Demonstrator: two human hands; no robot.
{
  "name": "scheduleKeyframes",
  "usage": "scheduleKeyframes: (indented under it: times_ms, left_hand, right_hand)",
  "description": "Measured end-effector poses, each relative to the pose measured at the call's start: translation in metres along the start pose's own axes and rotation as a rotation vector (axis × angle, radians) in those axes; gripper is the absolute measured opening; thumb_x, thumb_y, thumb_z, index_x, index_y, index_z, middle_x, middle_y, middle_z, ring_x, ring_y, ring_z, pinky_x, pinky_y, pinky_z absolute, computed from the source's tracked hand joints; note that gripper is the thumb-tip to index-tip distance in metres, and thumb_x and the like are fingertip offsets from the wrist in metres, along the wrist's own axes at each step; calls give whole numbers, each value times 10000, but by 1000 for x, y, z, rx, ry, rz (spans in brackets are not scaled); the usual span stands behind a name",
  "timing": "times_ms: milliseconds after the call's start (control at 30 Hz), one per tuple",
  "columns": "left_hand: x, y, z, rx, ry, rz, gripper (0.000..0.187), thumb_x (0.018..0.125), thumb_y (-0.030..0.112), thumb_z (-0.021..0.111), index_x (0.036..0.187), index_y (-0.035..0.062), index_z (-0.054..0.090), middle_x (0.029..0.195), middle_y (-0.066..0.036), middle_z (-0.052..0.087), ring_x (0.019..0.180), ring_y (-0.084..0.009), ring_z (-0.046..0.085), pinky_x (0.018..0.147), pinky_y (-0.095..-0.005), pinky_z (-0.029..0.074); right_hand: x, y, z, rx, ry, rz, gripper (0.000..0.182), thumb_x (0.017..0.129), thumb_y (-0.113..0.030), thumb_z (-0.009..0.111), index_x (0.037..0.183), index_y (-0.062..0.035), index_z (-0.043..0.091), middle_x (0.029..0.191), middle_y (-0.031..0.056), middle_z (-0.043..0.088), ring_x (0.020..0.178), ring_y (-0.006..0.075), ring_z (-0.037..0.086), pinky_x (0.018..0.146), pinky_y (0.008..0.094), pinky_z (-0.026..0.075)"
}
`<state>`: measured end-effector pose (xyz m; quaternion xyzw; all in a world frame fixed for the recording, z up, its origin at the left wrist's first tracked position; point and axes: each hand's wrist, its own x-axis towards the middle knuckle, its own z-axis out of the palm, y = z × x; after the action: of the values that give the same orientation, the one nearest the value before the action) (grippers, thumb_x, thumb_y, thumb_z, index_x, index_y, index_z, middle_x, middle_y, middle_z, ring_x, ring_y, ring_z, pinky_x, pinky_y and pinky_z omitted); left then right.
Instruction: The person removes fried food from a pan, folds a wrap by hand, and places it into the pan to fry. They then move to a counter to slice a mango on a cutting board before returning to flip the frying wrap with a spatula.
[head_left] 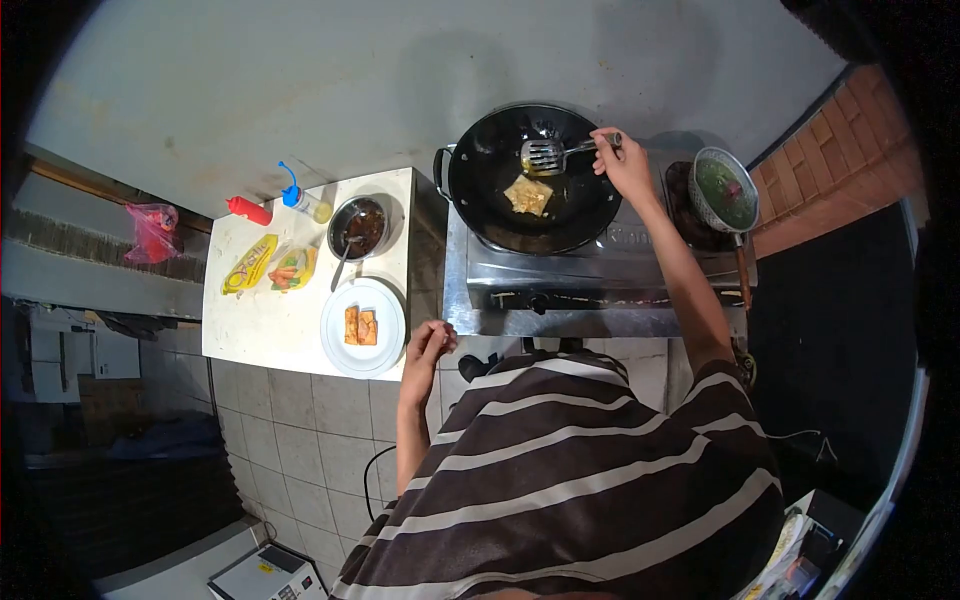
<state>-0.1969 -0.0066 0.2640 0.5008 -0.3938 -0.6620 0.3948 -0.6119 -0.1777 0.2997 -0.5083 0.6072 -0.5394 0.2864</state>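
My right hand (pixel 622 160) is closed round the handle of a slotted metal spatula (pixel 543 156), whose head is inside the black wok (pixel 480 200). Just below the spatula head, a pale golden folded piece of food (pixel 528 196) lies in the wok. The wok stands on the steel stove (pixel 560 275). My left hand (pixel 432 341) hangs near the stove's front left corner with its fingers curled together; whether anything small is between them is hidden. Left of it, a white plate (pixel 340 358) holds browned fried pieces (pixel 360 326).
On the white table (pixel 225 335) are a metal bowl of dark sauce (pixel 358 226) with a spoon, a red bottle (pixel 248 210), a blue-topped bottle (pixel 292 196), a yellow packet (pixel 250 264) and a bag of vegetables (pixel 292 268). A patterned pan (pixel 724 190) sits at the stove's right.
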Motion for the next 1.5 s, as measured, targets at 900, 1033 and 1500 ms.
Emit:
scheduleKeyframes:
  times_ms: [900,1033,1500]
  left_hand:
    - [-114,222,166,-706,-858,271,167,892,46,650,879,-15,495,659,-260,583,524,-272,566,501,-336,422]
    - [-119,234,175,-884,-815,37,148,929,93,610,900,-39,549,726,-280,615,569,-299,592,519,-349,466]
    - [-77,205,172,-911,-1364,455,49,882,-9,531,909,-50,527,860,-206,637,791,-318,673,653,-341,514]
  right_hand:
    - [4,-4,-3,93,-18,-63,226,986,-199,550,1085,-13,633,734,33,588,623,93,597,573,246,503]
    - [4,-6,11,-5,18,-34,214,982,-201,556,1075,-30,644,729,23,611,631,81,596,589,246,508]
    - [-5,4,24,84,58,16,238,977,-212,551,1101,-28,638,790,42,630,644,103,630,591,251,522]
